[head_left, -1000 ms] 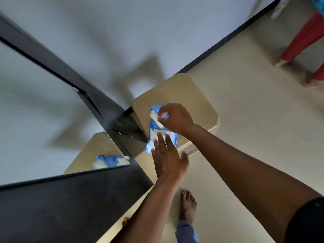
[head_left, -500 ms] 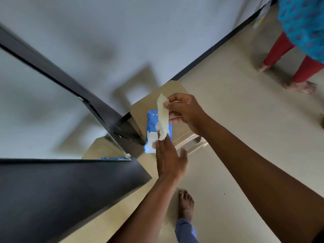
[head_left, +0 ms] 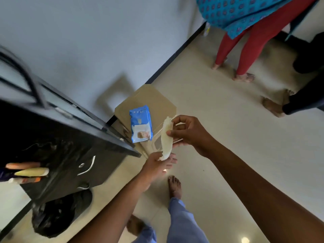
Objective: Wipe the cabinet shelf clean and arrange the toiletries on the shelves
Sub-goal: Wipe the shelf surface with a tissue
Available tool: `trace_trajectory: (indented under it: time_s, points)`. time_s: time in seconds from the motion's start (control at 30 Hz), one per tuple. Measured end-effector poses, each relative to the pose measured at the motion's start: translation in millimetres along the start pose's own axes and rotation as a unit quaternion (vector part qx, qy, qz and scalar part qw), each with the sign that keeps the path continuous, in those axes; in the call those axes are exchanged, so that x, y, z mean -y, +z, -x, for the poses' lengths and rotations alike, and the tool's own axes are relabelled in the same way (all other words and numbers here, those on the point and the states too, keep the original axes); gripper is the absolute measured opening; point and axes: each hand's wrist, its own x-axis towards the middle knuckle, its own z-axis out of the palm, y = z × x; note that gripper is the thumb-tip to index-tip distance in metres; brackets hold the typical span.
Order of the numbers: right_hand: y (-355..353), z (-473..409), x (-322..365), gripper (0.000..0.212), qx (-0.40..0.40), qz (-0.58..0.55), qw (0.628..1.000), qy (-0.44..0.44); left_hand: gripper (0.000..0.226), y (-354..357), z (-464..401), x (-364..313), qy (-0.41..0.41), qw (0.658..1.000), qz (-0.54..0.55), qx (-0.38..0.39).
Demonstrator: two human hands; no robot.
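Far left: dark cabinet [head_left: 57, 137], black surface, blurred by camera motion; curved metal handles on its front. At its left edge several toiletries [head_left: 26, 172] lie in a row, tubes or bottles in cream, orange and pink, too blurred to read. Below the cabinet a black plastic bag [head_left: 56, 214] sits on the floor.

Behind: pale blue-grey wall [head_left: 87, 41] with a dark skirting strip along its base, running diagonally up to the right.

Centre: tan plastic stool [head_left: 157, 100] standing against the wall, just beside the cabinet corner. A blue wipes pack [head_left: 140, 124] lies flat on its seat, white label panel at the near end.

Centre-low: left hand [head_left: 157, 165] palm up, fingers loosely spread, touching the lower end of a white wipe [head_left: 166, 139]. The wipe hangs stretched between both hands, just right of the pack and in front of the stool edge.

Right of centre: right hand [head_left: 189, 132] pinches the upper part of the wipe between thumb and forefinger; other fingers curled.

Floor [head_left: 228, 137]: cream, glossy, a light reflection near the bottom edge. The wearer's bare foot and blue trouser legs show below the hands.

Upper right: a person [head_left: 249, 23] in blue patterned top and red leggings stands barefoot; further right, dark-clad legs of another person [head_left: 298, 100]
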Motion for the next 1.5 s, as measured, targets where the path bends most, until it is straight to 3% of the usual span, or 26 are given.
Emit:
trace_trajectory:
  time_s: [0.2, 0.33, 0.47, 0.6, 0.8, 0.97, 1.13, 1.27, 1.43, 1.5]
  points:
    - [46, 61, -2, 0.029, -0.009, -0.003, 1.0, -0.002, 0.032, -54, 60, 6, 0.017, 0.997, 0.056, 0.051]
    - [98, 89, -7, 0.03, 0.001, -0.022, 1.0, -0.017, 0.061, -101, 102, 19, 0.041, 0.982, 0.176, 0.045]
    - [167, 99, -7, 0.028, -0.01, -0.016, 1.0, -0.022, 0.033, -154, 149, 33, 0.122, 0.982, 0.138, 0.038]
    - [237, 90, -9, 0.025, -0.007, 0.017, 0.999, -0.028, 0.033, -200, 173, 58, 0.154, 0.974, 0.152, -0.07]
    - [318, 50, -25, 0.027, 0.032, 0.035, 0.999, 0.016, 0.007, -255, 182, 92, 0.134, 0.933, 0.242, -0.23]
    - [354, 5, -40, 0.036, 0.042, 0.05, 0.998, 0.017, 0.011, -289, 149, 106, 0.138, 0.897, 0.228, -0.352]
    - [373, -62, -43, 0.032, 0.018, 0.117, 0.992, -0.039, 0.007, -313, 96, 104, 0.142, 0.865, 0.283, -0.389]
    - [381, -121, -49, 0.026, 0.022, 0.202, 0.974, -0.099, 0.027, -328, 50, 101, 0.141, 0.849, 0.334, -0.385]
    - [393, -189, -63, 0.027, 0.006, 0.302, 0.939, -0.164, 0.017, -341, 2, 102, 0.134, 0.832, 0.346, -0.413]
    - [398, -214, -68, 0.032, -0.013, 0.325, 0.926, -0.191, 0.026, -345, -13, 102, 0.139, 0.833, 0.314, -0.433]
